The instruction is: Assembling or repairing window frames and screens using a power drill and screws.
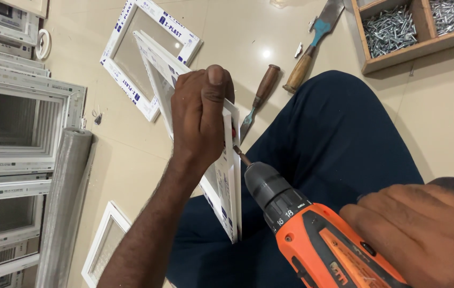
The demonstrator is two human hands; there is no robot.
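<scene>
Over our lap, our left hand [201, 114] grips the small white frame [226, 176] on edge, its long axis running away from us. Our right hand [424, 234] clenches the orange drill [312, 234], bit tip meeting the frame's right face, just beside the left fingers.

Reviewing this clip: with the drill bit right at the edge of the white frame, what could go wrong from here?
1. The left hand grips the white frame close beside the drill bit; a slip could bring the bit against the fingers.
2. The frame stands on edge against the person's leg, held by one hand only, so it may twist under pressure.
3. The right hand holds the orange drill alone, so the bit might skid off the narrow edge.
</scene>
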